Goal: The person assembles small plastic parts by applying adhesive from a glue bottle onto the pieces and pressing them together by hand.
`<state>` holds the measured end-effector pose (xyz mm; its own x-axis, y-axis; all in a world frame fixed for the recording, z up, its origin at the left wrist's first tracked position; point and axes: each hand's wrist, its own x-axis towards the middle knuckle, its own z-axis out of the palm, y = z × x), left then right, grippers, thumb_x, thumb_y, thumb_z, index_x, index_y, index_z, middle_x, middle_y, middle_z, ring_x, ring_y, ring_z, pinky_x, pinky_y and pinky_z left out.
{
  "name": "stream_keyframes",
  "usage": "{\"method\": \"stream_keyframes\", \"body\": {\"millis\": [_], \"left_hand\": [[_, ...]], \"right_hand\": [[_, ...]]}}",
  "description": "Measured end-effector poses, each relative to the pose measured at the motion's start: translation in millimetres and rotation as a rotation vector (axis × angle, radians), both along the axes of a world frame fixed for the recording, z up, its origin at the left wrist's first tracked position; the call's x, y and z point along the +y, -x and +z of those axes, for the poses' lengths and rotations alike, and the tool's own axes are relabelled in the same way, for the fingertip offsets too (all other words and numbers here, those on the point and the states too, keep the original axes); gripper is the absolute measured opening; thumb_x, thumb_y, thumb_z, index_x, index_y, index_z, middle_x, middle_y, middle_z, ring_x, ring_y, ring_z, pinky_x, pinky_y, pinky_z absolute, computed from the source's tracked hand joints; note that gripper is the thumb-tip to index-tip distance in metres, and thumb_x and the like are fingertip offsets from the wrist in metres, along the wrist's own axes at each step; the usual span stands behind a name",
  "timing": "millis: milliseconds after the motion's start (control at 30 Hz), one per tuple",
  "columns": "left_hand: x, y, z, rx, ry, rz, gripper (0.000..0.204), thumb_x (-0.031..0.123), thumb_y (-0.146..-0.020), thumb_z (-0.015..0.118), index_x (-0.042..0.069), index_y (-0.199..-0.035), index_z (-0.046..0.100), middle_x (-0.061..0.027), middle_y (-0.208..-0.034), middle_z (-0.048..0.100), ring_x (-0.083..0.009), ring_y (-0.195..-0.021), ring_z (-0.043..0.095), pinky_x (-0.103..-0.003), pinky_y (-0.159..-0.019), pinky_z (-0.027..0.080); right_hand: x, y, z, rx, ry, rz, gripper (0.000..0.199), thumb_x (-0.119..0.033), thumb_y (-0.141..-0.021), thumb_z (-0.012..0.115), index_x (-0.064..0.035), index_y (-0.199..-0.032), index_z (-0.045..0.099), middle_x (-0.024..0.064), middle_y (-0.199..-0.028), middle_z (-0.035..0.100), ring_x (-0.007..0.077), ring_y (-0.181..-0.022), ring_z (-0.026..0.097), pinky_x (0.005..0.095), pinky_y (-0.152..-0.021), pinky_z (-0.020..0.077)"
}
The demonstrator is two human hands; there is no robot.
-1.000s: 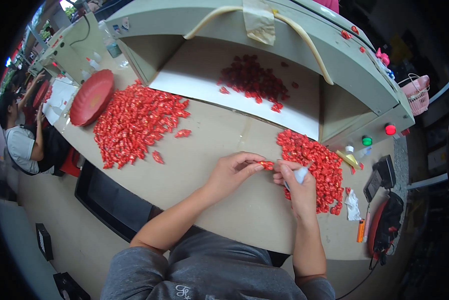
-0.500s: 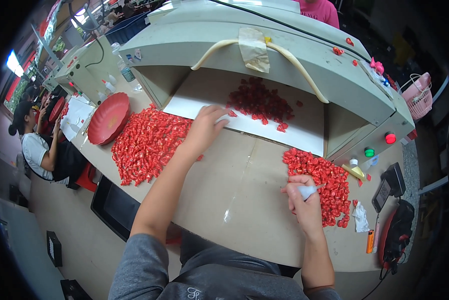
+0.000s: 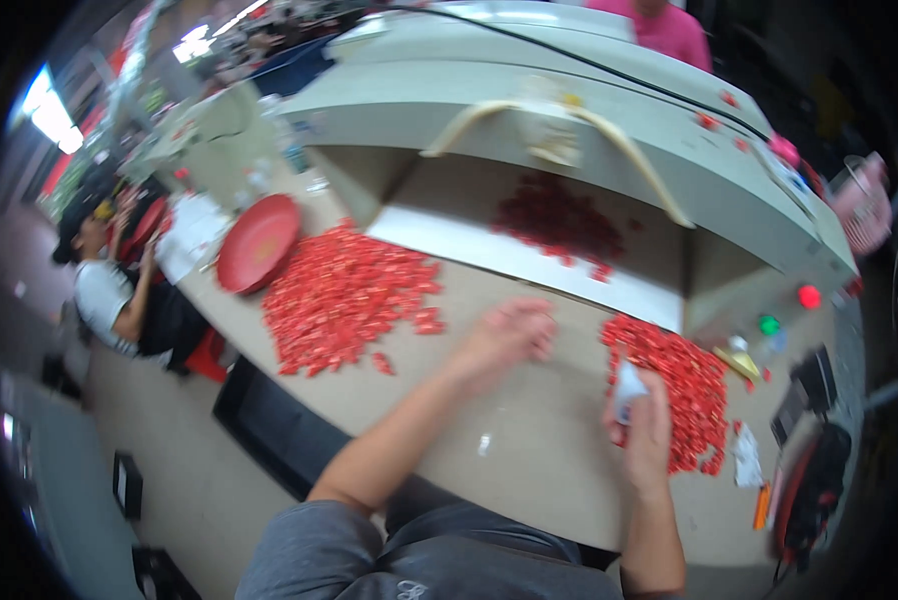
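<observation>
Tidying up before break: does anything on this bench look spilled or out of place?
Mostly orderly: red pieces sit in three heaps. A few strays lie apart from the left heap, one near, and scattered bits lie beside the right heap. The picture is blurred, so finer damage cannot be judged.

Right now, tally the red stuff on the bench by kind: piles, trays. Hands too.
Piles of small red pieces: 3 (left pile, right pile, pile in the machine opening)
Red tray: 1
Hands: 2 (left hand empty, right hand holding a small white thing)
Total: 6
</observation>
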<state>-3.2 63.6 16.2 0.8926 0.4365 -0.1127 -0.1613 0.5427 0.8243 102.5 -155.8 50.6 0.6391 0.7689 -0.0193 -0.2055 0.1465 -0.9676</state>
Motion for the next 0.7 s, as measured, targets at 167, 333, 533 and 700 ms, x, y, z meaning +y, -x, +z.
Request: {"method": "stream_keyframes", "body": {"millis": [167,333,533,700], "left_hand": [[-52,-5,-34,-0.060,0.353,-0.250,0.022,0.016,-0.094,0.060,0.009,-0.115,0.057,0.0003,-0.087,0.058,-0.0082,-0.075,0.055,-0.024,-0.070,0.048],[-49,7,-27,-0.005,0.268,-0.228,0.021,0.020,-0.093,0.062,0.009,-0.111,0.060,0.0030,-0.081,0.056,-0.0058,-0.065,0.052,-0.021,-0.063,0.047],[-59,3,-32,-0.044,0.396,-0.284,0.028,0.020,-0.096,0.058,0.008,-0.121,0.058,0.0020,-0.093,0.061,-0.0078,-0.080,0.060,-0.025,-0.074,0.052],[-58,11,-27,-0.116,0.380,-0.276,0.037,0.021,-0.096,0.057,0.007,-0.130,0.052,-0.0013,-0.112,0.058,-0.0128,-0.097,0.060,-0.030,-0.090,0.051]], "right_hand": [[-7,-8,-18,-0.032,-0.131,-0.121,0.032,-0.037,-0.096,0.054,-0.0050,-0.095,0.049,-0.0007,-0.066,0.048,0.0046,-0.052,0.038,0.0187,-0.046,0.0294],[5,-1,-17,0.083,-0.246,-0.169,0.045,-0.050,-0.093,0.055,-0.0053,-0.091,0.047,-0.0031,-0.061,0.041,0.0039,-0.050,0.035,0.0197,-0.046,0.0273],[-4,-7,-28,0.023,-0.281,-0.036,0.037,-0.040,-0.100,0.046,-0.0039,-0.104,0.050,-0.0024,-0.065,0.041,0.0064,-0.053,0.038,0.0218,-0.048,0.0299],[-2,-5,-25,0.122,-0.233,-0.189,0.036,-0.043,-0.100,0.044,-0.0075,-0.097,0.049,-0.0023,-0.063,0.042,0.0063,-0.052,0.036,0.0222,-0.049,0.0293]]}}
